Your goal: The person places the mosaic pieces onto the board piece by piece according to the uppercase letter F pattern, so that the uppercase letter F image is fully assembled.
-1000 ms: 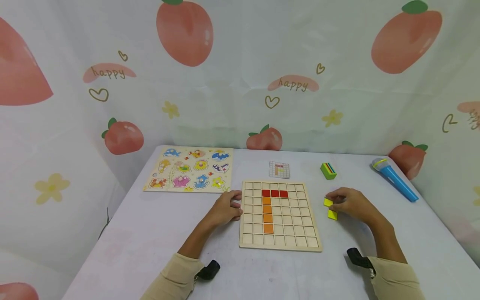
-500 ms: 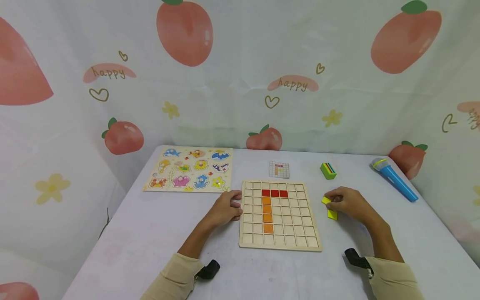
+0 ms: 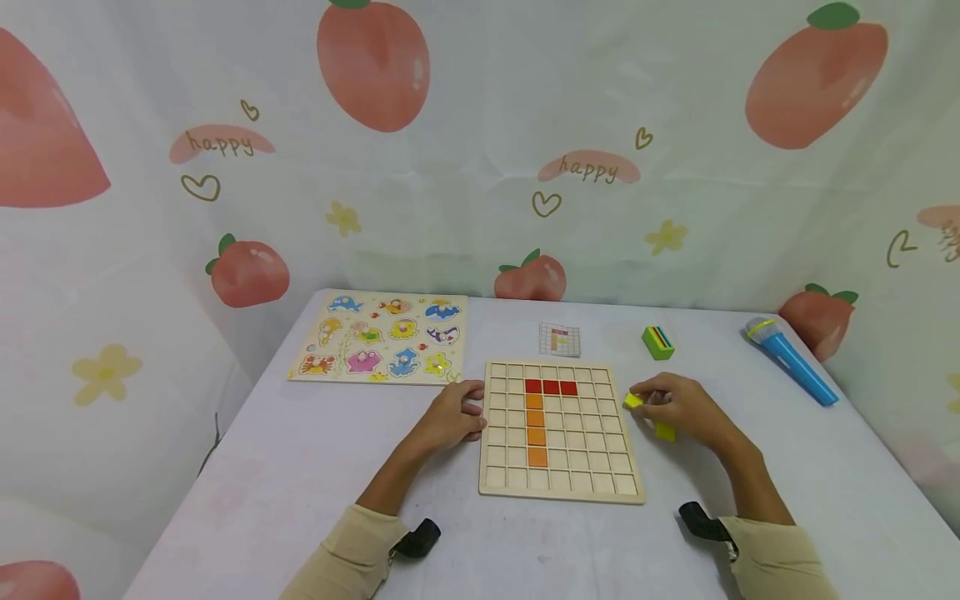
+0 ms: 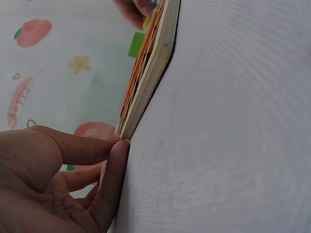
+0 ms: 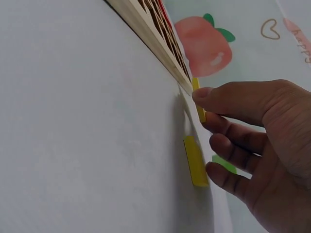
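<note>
A wooden grid board (image 3: 558,479) lies in the middle, bearing a row of red tiles (image 3: 551,387) and a column of orange tiles (image 3: 536,436). My left hand (image 3: 450,417) is at its left side; in the left wrist view, thumb and forefinger (image 4: 87,148) meet on the board's edge. With thumb and forefinger my right hand (image 3: 682,408) pinches a small yellow square tile (image 3: 633,401), raised beside the board's right edge. Below that hand a second yellow tile (image 5: 195,162) rests on the table, partly covered by the hand in the head view.
Behind the board lies a small pattern card (image 3: 559,340) with a coloured grid. A green block stack (image 3: 658,343) with coloured stripes stands to its right. A sea-animal puzzle (image 3: 382,337) is at the back left, a blue toy microphone (image 3: 795,362) at the far right.
My right hand has lifted one yellow tile from beside the other and carried it left to the board's right edge. The left hand keeps its place at the board.
</note>
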`<act>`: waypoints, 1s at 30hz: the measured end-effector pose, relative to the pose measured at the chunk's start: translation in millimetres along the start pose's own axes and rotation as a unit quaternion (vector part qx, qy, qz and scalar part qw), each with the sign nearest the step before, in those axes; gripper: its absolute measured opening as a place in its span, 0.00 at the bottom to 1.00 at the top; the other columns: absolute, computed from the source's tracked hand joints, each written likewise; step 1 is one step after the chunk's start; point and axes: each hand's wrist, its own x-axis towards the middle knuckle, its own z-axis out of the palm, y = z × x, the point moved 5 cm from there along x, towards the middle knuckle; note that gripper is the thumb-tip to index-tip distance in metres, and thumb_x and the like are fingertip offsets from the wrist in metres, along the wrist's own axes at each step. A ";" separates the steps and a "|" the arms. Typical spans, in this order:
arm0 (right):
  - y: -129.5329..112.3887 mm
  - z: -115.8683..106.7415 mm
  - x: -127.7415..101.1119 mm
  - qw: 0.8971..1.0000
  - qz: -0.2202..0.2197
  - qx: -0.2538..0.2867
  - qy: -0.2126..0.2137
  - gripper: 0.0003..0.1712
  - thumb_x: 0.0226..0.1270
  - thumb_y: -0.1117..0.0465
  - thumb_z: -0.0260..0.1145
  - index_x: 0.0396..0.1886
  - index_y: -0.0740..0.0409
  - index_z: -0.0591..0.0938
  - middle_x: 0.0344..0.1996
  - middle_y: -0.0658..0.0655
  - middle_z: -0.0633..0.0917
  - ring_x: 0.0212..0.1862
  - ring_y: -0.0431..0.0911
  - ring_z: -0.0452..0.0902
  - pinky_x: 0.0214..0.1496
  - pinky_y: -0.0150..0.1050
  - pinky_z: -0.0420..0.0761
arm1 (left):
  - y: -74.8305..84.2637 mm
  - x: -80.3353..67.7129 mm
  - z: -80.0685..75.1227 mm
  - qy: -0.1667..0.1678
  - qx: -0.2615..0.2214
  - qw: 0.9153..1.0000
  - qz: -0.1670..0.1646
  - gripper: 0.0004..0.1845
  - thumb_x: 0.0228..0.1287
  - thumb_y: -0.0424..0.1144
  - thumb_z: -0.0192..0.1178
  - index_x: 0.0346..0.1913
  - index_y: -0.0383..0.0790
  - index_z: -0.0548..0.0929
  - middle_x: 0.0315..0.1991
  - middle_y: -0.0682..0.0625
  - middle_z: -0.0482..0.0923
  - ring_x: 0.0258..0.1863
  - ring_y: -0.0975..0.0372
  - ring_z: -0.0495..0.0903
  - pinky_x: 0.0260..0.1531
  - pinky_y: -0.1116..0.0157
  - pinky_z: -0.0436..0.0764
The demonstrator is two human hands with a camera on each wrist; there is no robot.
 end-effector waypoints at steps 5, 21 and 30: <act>-7.6 6.2 1.0 1.000 -0.017 0.010 0.002 0.21 0.66 0.57 0.76 0.55 0.61 0.89 0.42 0.55 0.86 0.43 0.48 0.76 0.39 0.36 0.79 | -0.2 0.5 0.6 -0.002 0.000 1.000 0.000 0.36 0.63 0.20 0.67 0.74 0.30 0.72 0.63 0.41 0.77 0.53 0.54 0.81 0.39 0.62 0.92; -47.1 18.9 1.3 0.997 -0.080 0.020 -0.008 0.16 0.67 0.63 0.74 0.53 0.61 0.90 0.43 0.53 0.86 0.44 0.47 0.76 0.38 0.34 0.79 | -1.6 1.8 0.7 -0.004 0.002 1.000 -0.004 0.35 0.64 0.20 0.66 0.75 0.30 0.71 0.63 0.40 0.77 0.53 0.54 0.81 0.39 0.64 0.92; -61.2 30.8 0.7 0.994 -0.106 0.029 -0.016 0.14 0.66 0.66 0.72 0.52 0.59 0.90 0.43 0.52 0.85 0.44 0.48 0.76 0.38 0.33 0.79 | -0.2 -0.3 0.4 -0.001 -0.002 1.000 -0.006 0.36 0.63 0.20 0.66 0.75 0.29 0.71 0.63 0.40 0.77 0.51 0.54 0.81 0.39 0.63 0.92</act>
